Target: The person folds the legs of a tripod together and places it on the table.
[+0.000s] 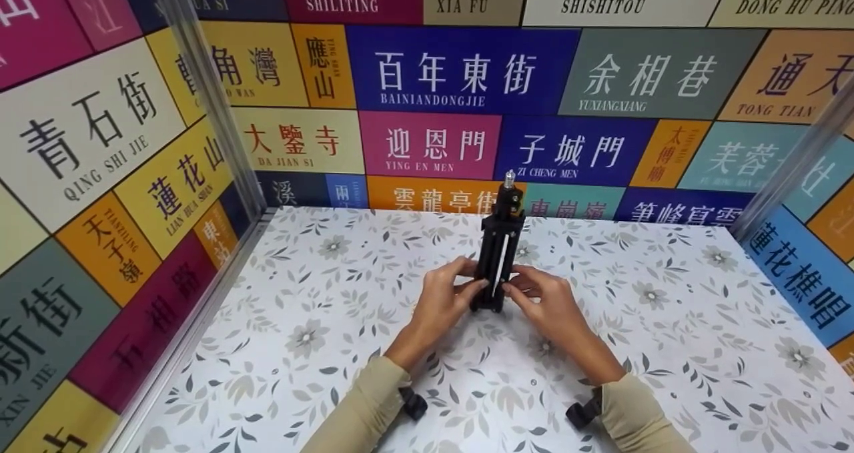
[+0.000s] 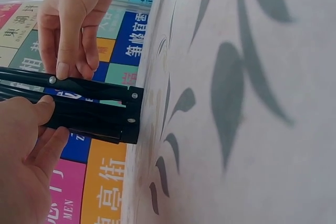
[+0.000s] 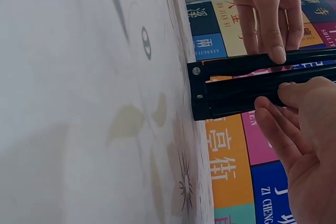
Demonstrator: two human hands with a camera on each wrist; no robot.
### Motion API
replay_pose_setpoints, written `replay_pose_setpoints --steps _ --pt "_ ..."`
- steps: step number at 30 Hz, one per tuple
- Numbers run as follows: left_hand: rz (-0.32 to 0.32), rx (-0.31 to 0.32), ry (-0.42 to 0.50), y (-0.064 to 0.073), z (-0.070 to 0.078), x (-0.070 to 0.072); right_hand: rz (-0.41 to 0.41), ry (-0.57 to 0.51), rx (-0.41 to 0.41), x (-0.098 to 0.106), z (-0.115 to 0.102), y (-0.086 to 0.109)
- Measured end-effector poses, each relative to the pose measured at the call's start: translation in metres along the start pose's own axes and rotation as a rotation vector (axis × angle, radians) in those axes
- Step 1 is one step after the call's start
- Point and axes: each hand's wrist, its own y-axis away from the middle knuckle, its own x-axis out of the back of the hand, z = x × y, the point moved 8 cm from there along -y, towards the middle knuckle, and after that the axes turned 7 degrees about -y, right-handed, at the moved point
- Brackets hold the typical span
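Observation:
A black folding light stand (image 1: 489,256) stands upright on the table with its legs folded together and a silver stud (image 1: 510,178) at the top. My left hand (image 1: 442,296) pinches a leg near the bottom, its thumb on the near side. From the other side my right hand (image 1: 548,299) holds another leg low down between thumb and fingers. In the left wrist view the stand's lower end (image 2: 128,121) sits right at the tabletop, with rivets showing. The right wrist view shows the stand's legs (image 3: 236,93) close together, a narrow gap between them.
A white tablecloth (image 1: 307,373) with grey leaves and flowers covers the table. Colourful sign-printed walls (image 1: 460,66) rise at the back and both sides, with clear corner strips (image 1: 213,99) where they meet. Black wrist devices (image 1: 413,403) hang below the beige sleeves (image 1: 363,406).

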Motion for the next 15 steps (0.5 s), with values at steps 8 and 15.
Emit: replay_pose_setpoints --steps 8,15 --pt "0.013 -0.014 0.035 0.0009 -0.0009 0.0002 -0.027 0.013 -0.032 0.0005 0.0007 0.0001" --pt "0.032 -0.009 0.048 0.0017 -0.0028 0.0007 -0.039 0.036 -0.002 0.0007 -0.0043 0.0006"
